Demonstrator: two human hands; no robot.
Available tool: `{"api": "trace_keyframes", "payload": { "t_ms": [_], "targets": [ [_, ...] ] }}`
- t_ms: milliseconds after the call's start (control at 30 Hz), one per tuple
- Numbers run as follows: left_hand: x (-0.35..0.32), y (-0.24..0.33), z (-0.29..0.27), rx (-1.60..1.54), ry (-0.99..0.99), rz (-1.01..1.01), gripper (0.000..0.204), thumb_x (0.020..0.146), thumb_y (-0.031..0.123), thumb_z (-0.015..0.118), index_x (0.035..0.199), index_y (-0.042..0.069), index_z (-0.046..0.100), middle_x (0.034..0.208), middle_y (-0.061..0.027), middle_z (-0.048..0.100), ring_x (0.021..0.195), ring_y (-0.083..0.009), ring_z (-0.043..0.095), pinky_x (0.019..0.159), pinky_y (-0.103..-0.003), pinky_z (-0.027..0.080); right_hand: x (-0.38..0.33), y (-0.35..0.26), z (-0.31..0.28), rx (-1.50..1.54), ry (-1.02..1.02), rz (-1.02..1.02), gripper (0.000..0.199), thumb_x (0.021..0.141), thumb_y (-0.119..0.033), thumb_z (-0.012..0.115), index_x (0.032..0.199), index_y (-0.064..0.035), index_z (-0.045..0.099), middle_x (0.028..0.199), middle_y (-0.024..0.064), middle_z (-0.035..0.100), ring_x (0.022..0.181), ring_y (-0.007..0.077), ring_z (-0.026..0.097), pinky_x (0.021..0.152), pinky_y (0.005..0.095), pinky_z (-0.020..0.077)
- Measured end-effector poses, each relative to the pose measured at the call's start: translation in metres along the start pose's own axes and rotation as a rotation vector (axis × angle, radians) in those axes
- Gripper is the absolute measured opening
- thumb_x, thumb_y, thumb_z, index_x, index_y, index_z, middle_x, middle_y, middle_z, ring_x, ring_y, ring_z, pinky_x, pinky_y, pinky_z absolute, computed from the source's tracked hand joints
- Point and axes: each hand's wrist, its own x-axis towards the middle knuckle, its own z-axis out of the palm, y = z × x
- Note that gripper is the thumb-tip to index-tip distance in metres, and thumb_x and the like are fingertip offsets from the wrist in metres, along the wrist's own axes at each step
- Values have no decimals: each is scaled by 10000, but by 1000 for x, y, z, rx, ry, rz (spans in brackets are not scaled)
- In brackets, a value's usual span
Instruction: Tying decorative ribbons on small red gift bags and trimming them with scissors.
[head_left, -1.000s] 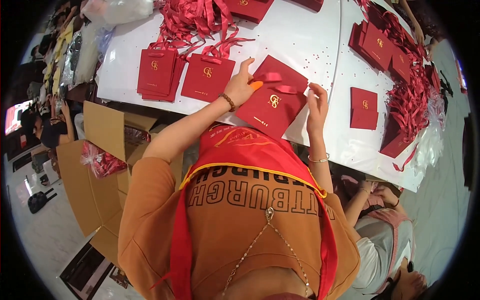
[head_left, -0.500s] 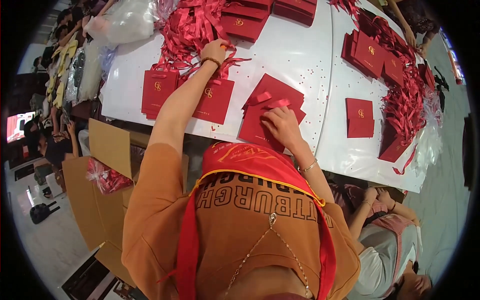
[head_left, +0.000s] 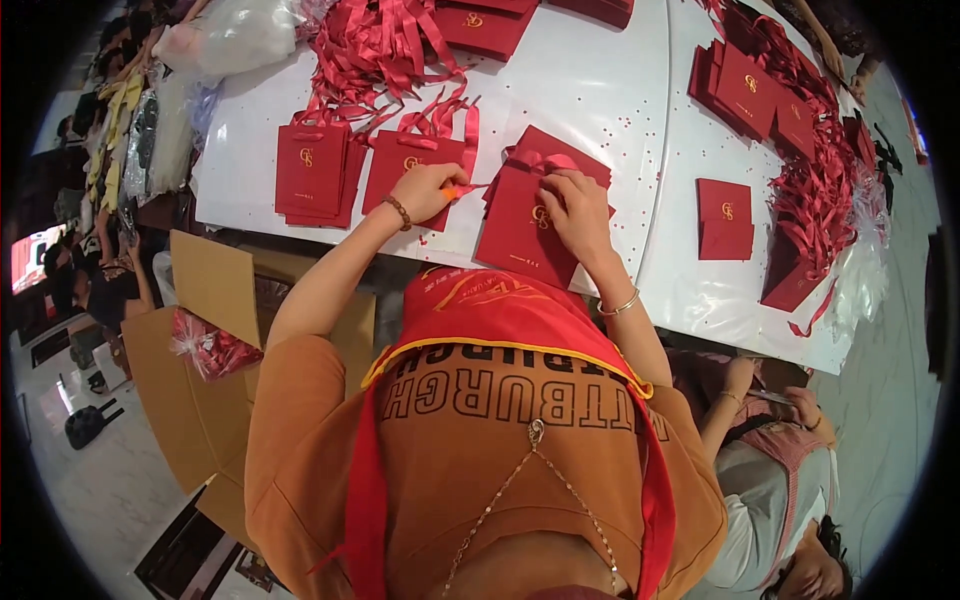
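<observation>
My left hand (head_left: 428, 193) is closed in a pinch on a thin red ribbon (head_left: 477, 187) pointing right; a small orange piece shows at its fingertips, too small to name. Beneath it lies a red paper bag (head_left: 405, 168) with a gold emblem. My right hand (head_left: 580, 212) bends over the top of another red gift bag (head_left: 520, 225), its fingers closed at the ribbon (head_left: 535, 160) along the upper edge. The fingertips' exact grip is partly hidden. More red bags lie under this one, fanned out.
A stack of red bags (head_left: 310, 175) lies at left, below a tangled heap of red ribbons (head_left: 370, 55). More bags and ribbons (head_left: 815, 215) cover the right side. A cardboard box (head_left: 180, 400) stands at left. Another person (head_left: 770, 460) sits at lower right.
My left hand has come down and toward me from the ribbon heap, now with a ribbon. My right hand has shifted slightly up the bag, uncovering its emblem.
</observation>
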Motion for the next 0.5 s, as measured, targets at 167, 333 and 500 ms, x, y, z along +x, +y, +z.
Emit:
{"api": "trace_keyframes", "payload": {
  "t_ms": [167,333,500],
  "targets": [
    [35,6,-9,473,366,40,234,806,279,534,912,89,622,888,-107,637,820,-282,608,674,-399,462,4,-5,-7,-65,-27,35,204,778,-207,613,932,-75,637,908,72,625,791,261,544,693,374,398],
    [99,11,-5,666,469,-186,245,821,322,527,905,117,631,932,-109,630,870,-275,602,693,-418,461,14,1,-6,216,-79,297,292,841,-272,540,1034,-64,608,921,108,632,806,288,568,688,355,432],
    [107,-3,1,625,613,-44,206,798,313,552,823,122,621,847,-97,611,843,-277,594,690,-452,447,15,11,-11,676,-161,523,315,878,-259,495,1076,-31,585,931,135,633,862,200,598,766,278,443]
  ]
}}
